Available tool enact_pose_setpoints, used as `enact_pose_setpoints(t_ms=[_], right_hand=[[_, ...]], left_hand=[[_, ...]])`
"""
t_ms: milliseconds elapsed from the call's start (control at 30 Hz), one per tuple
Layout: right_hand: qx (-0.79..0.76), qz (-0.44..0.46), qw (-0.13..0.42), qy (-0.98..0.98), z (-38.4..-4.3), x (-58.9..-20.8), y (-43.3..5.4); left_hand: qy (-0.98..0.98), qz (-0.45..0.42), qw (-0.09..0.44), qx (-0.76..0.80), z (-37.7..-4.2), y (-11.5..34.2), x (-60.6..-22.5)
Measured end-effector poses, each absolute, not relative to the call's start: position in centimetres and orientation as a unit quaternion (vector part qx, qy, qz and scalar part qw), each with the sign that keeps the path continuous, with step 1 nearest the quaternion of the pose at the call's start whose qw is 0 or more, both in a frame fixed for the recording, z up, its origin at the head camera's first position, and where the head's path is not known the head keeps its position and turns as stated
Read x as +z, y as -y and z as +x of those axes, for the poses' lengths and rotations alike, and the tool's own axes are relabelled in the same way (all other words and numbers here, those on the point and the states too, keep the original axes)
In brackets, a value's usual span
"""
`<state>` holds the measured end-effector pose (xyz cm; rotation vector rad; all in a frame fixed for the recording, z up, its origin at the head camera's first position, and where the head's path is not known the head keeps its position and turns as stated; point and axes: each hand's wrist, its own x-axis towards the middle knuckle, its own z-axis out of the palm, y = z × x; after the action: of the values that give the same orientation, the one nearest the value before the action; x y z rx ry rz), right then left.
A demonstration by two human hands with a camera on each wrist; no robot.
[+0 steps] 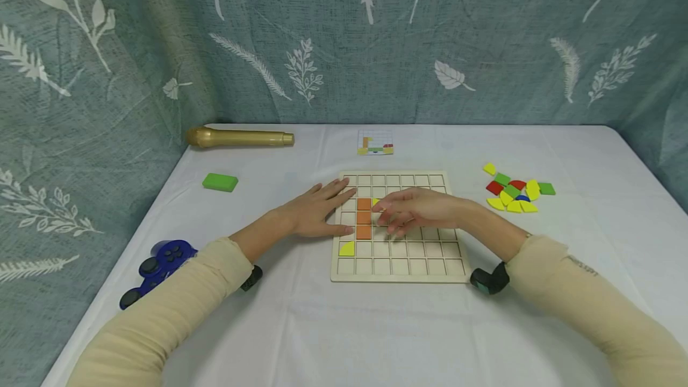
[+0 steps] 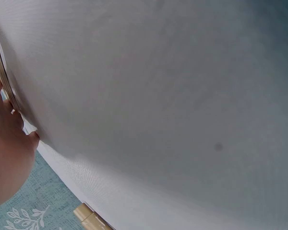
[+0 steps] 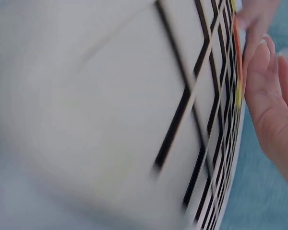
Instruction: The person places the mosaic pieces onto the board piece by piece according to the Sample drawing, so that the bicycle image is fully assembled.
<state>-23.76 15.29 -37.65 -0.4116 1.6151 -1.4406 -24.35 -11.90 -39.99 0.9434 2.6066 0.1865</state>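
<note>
A pale grid board [image 1: 430, 267] lies flat on the white table. My left hand [image 1: 319, 214] rests with straight, spread fingers at its left edge, as the left wrist view also shows beside the board's rim [image 2: 5, 72]. Three orange squares [image 1: 364, 218] fill cells in one column, and a yellow quarter-round piece [image 1: 347, 248] sits lower left. Over the board hovers my right hand [image 1: 421, 208], its fingers loosely bent beside another yellow piece [image 1: 375, 202], partly hidden by them. In the right wrist view that hand [image 3: 273, 105] has extended fingers, and nothing shows in its grasp.
Loose colored pieces [image 1: 514, 191] are heaped right of the board. A small pattern card [image 1: 375, 142] lies behind it. To the left are a gold microphone [image 1: 242, 137], a green block [image 1: 220, 182] and a blue game controller [image 1: 163, 267], partly hidden by the left sleeve.
</note>
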Motion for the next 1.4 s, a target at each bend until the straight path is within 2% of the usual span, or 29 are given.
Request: enact_pose_setpoints(t_ms=[567, 933, 1133, 1400], right_hand=[[-0.654, -0.081, 0.334, -0.674, -24.1, -37.4, -25.7], [-0.741, -0.036, 0.303, -0.598, -23.9, -36.4, -32.2], [-0.641, 0.007, 0.264, -0.721, -24.0, -36.3, -34.9], [-0.521, 0.002, 0.223, -0.824, -23.2, -37.1, -37.3]], left_hand=[[-0.923, 0.333, 0.180, 0.065, -24.5, 11.9, -40.1], [-0.919, 0.344, 0.181, 0.068, -24.4, 12.0, -40.0], [-0.918, 0.343, 0.184, 0.072, -24.4, 12.0, -39.9], [-0.921, 0.340, 0.177, 0.074, -24.3, 12.0, -40.1]])
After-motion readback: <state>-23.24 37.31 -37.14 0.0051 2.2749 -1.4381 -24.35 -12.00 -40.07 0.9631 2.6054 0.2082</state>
